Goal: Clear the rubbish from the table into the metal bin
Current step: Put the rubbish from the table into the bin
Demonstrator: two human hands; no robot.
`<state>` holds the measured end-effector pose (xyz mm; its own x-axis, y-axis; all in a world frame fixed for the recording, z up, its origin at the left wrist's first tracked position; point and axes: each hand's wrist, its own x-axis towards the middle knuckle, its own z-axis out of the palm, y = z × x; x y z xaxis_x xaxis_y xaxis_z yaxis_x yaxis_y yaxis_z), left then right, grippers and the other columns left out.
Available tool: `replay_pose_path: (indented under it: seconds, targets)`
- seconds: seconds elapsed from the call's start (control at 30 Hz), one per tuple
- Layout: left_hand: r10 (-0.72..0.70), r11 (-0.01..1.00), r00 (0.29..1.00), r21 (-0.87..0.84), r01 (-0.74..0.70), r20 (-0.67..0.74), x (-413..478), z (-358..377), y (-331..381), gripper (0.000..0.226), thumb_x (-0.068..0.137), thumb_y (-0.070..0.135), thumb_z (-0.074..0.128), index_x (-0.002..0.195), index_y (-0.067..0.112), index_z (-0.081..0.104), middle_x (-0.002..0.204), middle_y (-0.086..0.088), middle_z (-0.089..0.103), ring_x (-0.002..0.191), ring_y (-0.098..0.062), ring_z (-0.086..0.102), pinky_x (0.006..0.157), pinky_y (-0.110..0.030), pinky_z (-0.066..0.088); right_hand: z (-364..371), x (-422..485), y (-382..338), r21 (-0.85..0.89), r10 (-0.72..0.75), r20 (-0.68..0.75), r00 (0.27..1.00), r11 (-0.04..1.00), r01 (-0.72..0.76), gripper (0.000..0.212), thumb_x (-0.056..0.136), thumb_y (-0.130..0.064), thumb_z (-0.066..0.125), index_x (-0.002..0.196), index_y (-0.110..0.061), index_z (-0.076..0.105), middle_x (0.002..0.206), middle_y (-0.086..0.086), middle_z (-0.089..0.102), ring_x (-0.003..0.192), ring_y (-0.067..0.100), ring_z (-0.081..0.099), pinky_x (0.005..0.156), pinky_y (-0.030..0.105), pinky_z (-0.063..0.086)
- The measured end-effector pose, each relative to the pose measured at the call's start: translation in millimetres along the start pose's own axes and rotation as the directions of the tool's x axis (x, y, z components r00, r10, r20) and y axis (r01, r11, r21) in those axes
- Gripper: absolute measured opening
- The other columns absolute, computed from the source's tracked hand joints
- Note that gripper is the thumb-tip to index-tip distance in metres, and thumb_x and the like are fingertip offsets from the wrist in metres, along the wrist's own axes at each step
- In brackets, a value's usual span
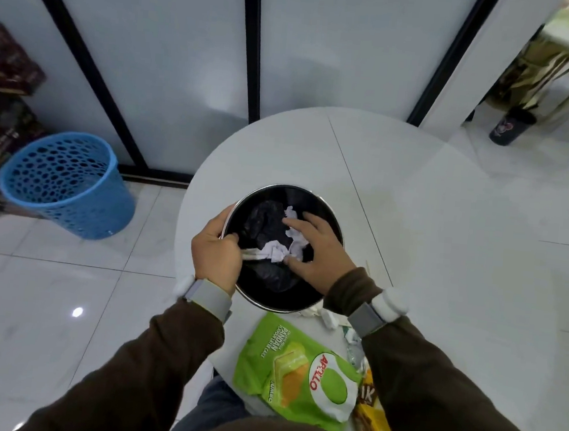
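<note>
A round metal bin [325,207] with a dark inside stands on the white round table [398,197]. My left hand [216,252] grips the bin's left rim. My right hand [317,252] reaches into the bin, fingers spread over crumpled white paper [278,251] that lies on a black bag [262,220]. A green Apollo snack packet [297,371] lies on the table near me, a yellow packet [374,426] to its right. Small white scraps [326,317] sit just behind the green packet.
A blue perforated plastic basket [66,182] stands on the tiled floor to the left. Dark boxes [2,87] are stacked at the far left. A black cup-shaped container [511,127] and table legs are at the back right.
</note>
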<state>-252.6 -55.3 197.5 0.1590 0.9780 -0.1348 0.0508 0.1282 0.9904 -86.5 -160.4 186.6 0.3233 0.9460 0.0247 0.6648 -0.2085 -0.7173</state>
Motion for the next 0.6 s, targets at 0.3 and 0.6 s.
replay_pose_path:
  seconds: [0.3,0.6]
  targets:
    - [-0.024,0.998,0.998,-0.055,0.021,-0.05,8.9,-17.5,-4.1,0.065,0.08,-0.016,0.049,0.104,0.039,0.074,0.092,0.027,0.074,0.093,0.005,0.069,0.091,-0.022,0.055,-71.8,-33.0,41.4,0.262,0.229,-0.467,0.854,0.958,-0.113,0.017,0.09,-0.012,0.065,0.102,-0.024,0.069,0.106,-0.006,0.068,0.089,0.015,0.068,0.078,0.03,0.06]
    - [-0.028,0.997,0.997,-0.078,0.023,-0.073,21.8,-28.3,-15.5,0.067,0.077,-0.012,0.049,0.099,0.044,0.078,0.106,0.013,0.075,0.106,-0.014,0.07,0.099,-0.035,0.056,-42.2,-77.5,182.1,-0.094,0.741,-0.031,0.67,0.666,-0.74,0.058,0.073,-0.035,0.085,0.122,-0.024,0.058,0.122,0.014,0.063,0.106,0.028,0.063,0.094,0.035,0.052]
